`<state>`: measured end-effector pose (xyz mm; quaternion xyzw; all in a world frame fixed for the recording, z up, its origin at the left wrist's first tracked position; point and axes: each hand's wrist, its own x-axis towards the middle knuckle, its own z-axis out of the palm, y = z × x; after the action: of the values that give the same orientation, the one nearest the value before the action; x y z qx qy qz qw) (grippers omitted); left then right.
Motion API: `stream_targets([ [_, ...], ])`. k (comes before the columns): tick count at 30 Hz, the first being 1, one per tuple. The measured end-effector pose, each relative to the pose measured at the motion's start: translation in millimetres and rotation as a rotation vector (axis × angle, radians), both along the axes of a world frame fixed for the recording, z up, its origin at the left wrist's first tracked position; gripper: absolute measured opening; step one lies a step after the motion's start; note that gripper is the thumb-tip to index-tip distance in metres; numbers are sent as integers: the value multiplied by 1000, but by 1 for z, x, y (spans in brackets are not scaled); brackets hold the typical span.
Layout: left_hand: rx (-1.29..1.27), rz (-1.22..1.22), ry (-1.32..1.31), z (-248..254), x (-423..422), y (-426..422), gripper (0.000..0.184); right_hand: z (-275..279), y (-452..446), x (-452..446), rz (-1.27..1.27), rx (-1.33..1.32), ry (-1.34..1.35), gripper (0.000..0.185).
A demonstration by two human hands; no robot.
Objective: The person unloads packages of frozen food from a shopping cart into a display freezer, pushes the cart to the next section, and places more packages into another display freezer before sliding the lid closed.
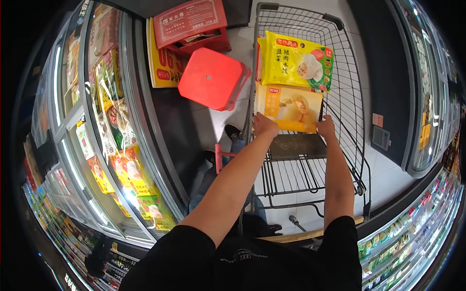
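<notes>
My left hand (265,125) grips the near left corner of an orange-yellow bag of frozen buns (295,107), its front printed with round filled buns. At the bag's near right corner my right hand (326,127) has its fingers closed on the edge. The bag lies flat over the wire shopping cart (357,104). Just beyond it, a bright yellow and green bag of frozen dumplings (299,63) lies in the cart, partly over another package whose edge shows at the left. A dark flat panel (298,147) is on the cart's near side.
Left of the cart stands a red plastic stool (212,77), with a red box (194,26) behind it. A glass-doored freezer (124,121) full of bagged food runs along the left. Another freezer cabinet (407,97) and lit shelves (412,233) line the right.
</notes>
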<state>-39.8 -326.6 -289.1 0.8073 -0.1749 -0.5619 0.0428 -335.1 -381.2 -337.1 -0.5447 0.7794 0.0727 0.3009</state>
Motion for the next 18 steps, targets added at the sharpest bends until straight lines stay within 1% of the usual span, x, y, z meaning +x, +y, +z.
stream_targets([
  [2,-4,0,-77,0,-4,-1,72,-6,-3,-2,56,-42,-3,62],
  [4,-72,64,-115,17,-1,-1,60,-11,-10,-4,44,-14,-22,63],
  [5,-57,80,-79,29,5,-4,62,-12,-12,-3,94,-58,11,63],
  [6,-45,94,-39,36,10,-5,65,-24,-12,-11,116,-84,-10,62],
  [8,-57,105,-57,26,9,-2,70,-14,-15,0,77,-23,-27,58],
  [9,-75,125,-45,25,11,-3,70,-30,-14,-10,143,-85,15,57],
  [11,-105,157,-2,25,12,-1,71,-11,-13,9,71,-58,-63,58],
  [12,-111,166,-3,27,12,-2,71,-11,-12,5,32,-42,-94,58],
  [14,-121,176,1,31,10,-3,71,-22,-13,-6,76,-43,-45,58],
  [18,-173,143,-1,21,6,-9,81,-27,-15,-12,102,-79,-14,59],
])
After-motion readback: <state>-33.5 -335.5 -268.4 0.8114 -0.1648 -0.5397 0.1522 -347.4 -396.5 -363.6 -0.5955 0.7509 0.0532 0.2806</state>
